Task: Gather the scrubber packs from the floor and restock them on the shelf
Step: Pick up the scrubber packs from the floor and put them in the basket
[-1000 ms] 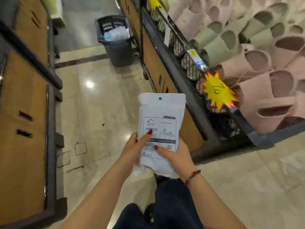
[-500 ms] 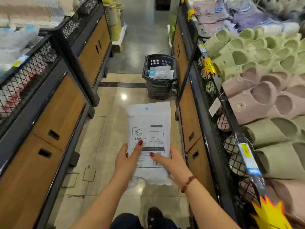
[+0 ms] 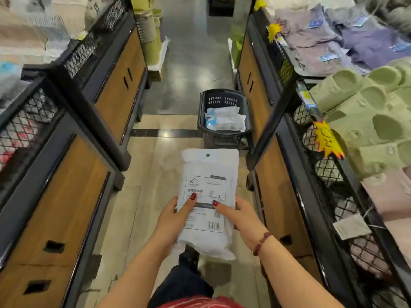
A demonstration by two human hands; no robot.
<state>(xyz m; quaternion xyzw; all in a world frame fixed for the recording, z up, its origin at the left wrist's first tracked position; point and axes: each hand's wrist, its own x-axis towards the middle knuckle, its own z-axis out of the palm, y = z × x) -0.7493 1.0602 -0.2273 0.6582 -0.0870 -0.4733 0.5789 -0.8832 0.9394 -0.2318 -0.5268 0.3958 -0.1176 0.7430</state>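
Scrubber pack (image 3: pixel 208 196), white with a printed label, is being held upright over the aisle floor (image 3: pixel 142 218) in front of the person. The left hand (image 3: pixel 172 215) and right hand (image 3: pixel 240 216) are gripping its lower sides, thumbs pressing on the label, the other fingers mostly hidden behind it. A beaded bracelet (image 3: pixel 262 243) is sitting on the right wrist. Ahead, a black basket (image 3: pixel 222 95) is standing on the floor holding more white packs (image 3: pixel 224 118), beside a shelf unit (image 3: pixel 258 103) of green slippers (image 3: pixel 355 103).
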